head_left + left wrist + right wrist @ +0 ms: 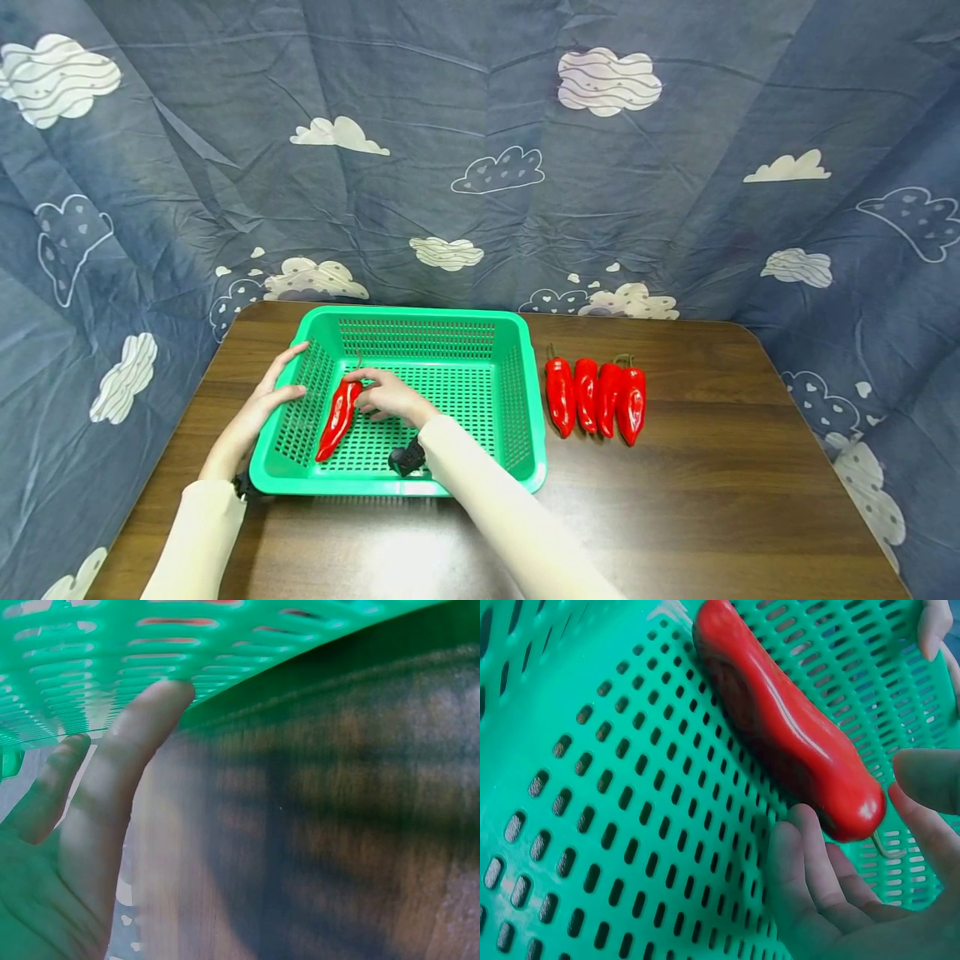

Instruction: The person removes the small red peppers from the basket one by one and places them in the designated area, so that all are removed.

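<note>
A green plastic basket [405, 313] stands on the table, and one red pepper [339, 421] lies in its left part, stem toward the back. My left hand [258, 408] holds the basket's left rim, with fingertips over the edge; in the left wrist view, fingers [105, 802] lie against the outside of the slotted wall. Inside the basket, my right hand [393, 398] is at the pepper's stem end. Its fingers [821, 862] stand apart around that end in the right wrist view, without a visible grip. Whether they touch it I cannot tell.
Right of the basket, several red peppers [586, 396] lie side by side on the brown wooden table [705, 458]. A blue cloth [495, 225] with white clouds hangs behind the table and along both sides. The basket's walls rise around my right hand.
</note>
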A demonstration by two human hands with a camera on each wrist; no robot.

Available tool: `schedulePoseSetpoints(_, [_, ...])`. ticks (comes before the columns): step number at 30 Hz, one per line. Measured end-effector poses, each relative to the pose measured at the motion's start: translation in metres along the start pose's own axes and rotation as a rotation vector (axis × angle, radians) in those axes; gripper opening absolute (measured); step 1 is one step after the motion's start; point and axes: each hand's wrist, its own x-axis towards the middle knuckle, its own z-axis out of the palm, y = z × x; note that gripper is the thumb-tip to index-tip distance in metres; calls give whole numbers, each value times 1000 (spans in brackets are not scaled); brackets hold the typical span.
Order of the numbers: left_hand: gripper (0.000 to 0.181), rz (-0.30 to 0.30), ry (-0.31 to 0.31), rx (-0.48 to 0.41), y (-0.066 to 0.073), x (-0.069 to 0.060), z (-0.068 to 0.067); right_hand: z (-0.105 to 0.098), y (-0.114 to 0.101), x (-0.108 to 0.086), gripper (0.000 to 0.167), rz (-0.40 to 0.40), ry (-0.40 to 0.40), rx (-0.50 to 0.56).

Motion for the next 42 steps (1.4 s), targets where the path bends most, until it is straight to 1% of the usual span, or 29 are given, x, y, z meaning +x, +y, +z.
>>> schedulePoseSetpoints(6, [67, 1, 0, 4, 0, -1, 0, 6, 1, 3, 51, 1, 7, -22])
schedulePoseSetpoints(13, [66, -7, -4, -5, 0, -2, 0, 9, 3, 4, 53, 14, -49, -64])
schedulePoseSetpoints(18, [66, -12, -4, -2, 0, -2, 0, 10, 1, 3, 54, 7, -63, -80])
schedulePoseSetpoints(20, [66, -18, -4, -2, 0, -2, 0, 10, 1, 3, 55, -3, -51, -72])
schedulePoseSetpoints(23, [65, -31, -10, -16, 1, -3, 0, 10, 1, 3, 53, -27, -1, -62])
schedulePoseSetpoints(26, [64, -39, -19, -40, 1, -3, 0, 9, 2, 4, 51, -49, 48, -77])
schedulePoseSetpoints(29, [64, -38, -19, -36, 1, -2, 0, 8, 3, 5, 50, -58, 79, -79])
schedulePoseSetpoints(35, [66, -24, -3, -7, 1, 0, 0, 6, 2, 5, 46, -77, 115, -37])
schedulePoseSetpoints(42, [67, -17, -2, -5, 1, 0, 0, 2, 2, 4, 44, -98, 109, 32])
